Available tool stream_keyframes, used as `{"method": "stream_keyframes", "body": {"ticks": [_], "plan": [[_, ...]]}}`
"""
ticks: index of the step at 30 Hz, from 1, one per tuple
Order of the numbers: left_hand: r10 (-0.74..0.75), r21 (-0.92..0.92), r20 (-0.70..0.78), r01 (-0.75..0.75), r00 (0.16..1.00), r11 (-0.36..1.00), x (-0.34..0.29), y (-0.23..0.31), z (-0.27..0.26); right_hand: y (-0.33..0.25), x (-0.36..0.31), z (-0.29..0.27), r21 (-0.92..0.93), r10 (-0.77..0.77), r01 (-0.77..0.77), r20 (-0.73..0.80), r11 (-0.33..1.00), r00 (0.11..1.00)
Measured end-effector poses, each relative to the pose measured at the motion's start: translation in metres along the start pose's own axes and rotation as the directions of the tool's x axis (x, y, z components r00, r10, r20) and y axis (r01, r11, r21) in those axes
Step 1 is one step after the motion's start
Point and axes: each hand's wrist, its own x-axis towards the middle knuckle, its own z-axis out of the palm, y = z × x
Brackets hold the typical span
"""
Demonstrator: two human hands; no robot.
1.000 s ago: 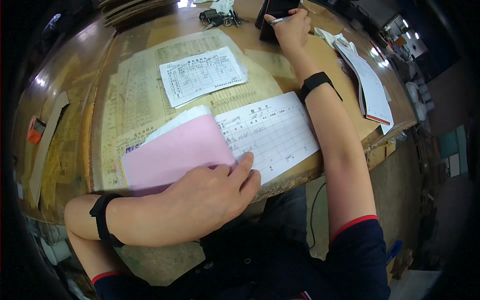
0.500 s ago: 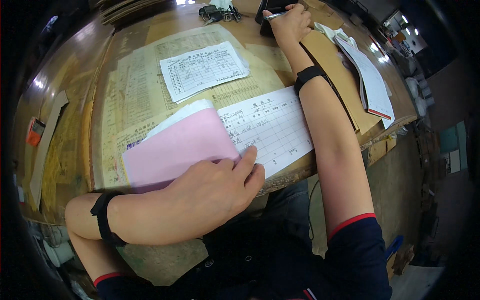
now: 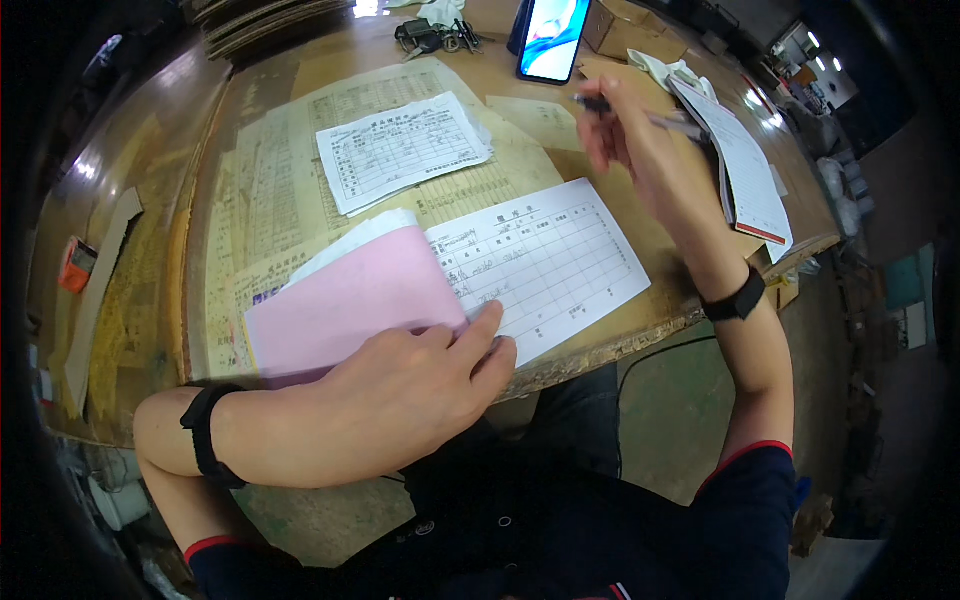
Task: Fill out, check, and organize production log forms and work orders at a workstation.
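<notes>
A form pad point(image 3: 560, 262) with a printed grid and some handwriting lies at the table's near edge. Its pink sheet point(image 3: 350, 300) is folded back to the left. Across the sheet's near part, my left hand point(image 3: 425, 385) holds the pad down, index finger and thumb on the white form. My right hand point(image 3: 640, 140), blurred by motion, is raised above the table right of the form, its fingers closed around a pen point(image 3: 672, 124). Just beyond it a phone point(image 3: 555, 38) stands upright with its screen lit.
Smaller filled-in slips point(image 3: 405, 150) lie on yellowed printed sheets point(image 3: 270, 170). Keys point(image 3: 435, 37) sit at the back, near stacked cardboard point(image 3: 270, 25). At right is a clipped paper stack point(image 3: 735, 165); at left, an orange tape measure point(image 3: 76, 265) beside a cardboard strip point(image 3: 105, 295).
My right hand has drawn back from the phone, toward me and to the right, still with the pen. The phone's lit screen now shows. My left hand has barely moved.
</notes>
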Motion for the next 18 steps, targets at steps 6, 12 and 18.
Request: {"method": "stream_keyframes", "body": {"ticks": [6, 12, 18], "plan": [[-0.014, 0.019, 0.038, 0.013, 0.999, 1.000, 0.003, 0.001, -0.003, 0.013, -0.024, 0.013, 0.078, 0.163, -0.178, 0.167, 0.981, 0.972], [0.026, 0.058, -0.045, -0.023, 0.999, 0.998, 0.004, 0.001, 0.000, 0.021, -0.034, 0.036, 0.106, 0.054, -0.069, 0.135, 0.992, 0.989], [-0.035, 0.040, 0.030, 0.033, 0.999, 0.999, 0.000, 0.003, -0.001, 0.024, -0.036, 0.039, 0.061, 0.016, -0.023, 0.108, 0.998, 0.994]]}}
